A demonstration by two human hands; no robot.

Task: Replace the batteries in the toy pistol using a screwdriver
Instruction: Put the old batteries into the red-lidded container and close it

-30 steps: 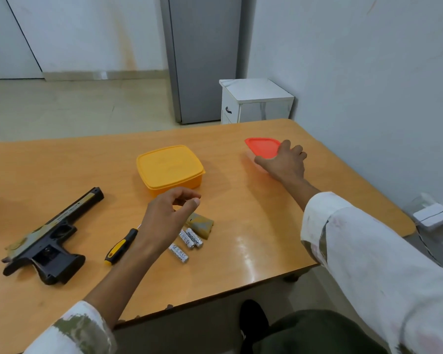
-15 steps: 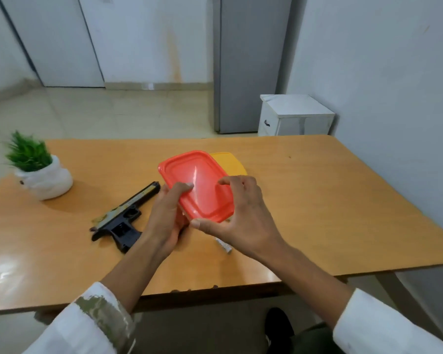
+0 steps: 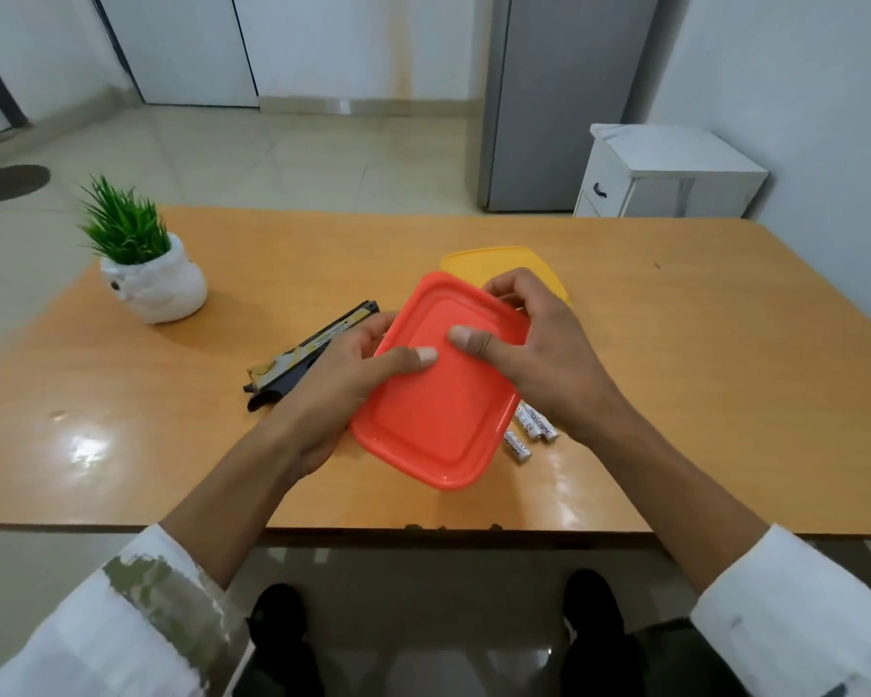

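Both hands hold a red lidded container (image 3: 438,410) above the wooden table (image 3: 675,344). My left hand (image 3: 343,384) grips its left side with the thumb on the lid. My right hand (image 3: 539,349) grips its far right edge, thumb pressed on the lid. The black toy pistol (image 3: 303,354) lies on the table behind my left hand, partly hidden. Several white batteries (image 3: 531,430) lie on the table just right of the container. The screwdriver is hidden.
A yellow container (image 3: 478,261) sits behind the red one. A small green plant in a white pot (image 3: 147,274) stands at the table's far left. Beyond the table are a white cabinet (image 3: 670,173) and a grey fridge (image 3: 559,98).
My right hand brought the red container from the table's far right to the middle, and my left hand took hold of it too. It now sits closer to me, both thumbs on the lid.
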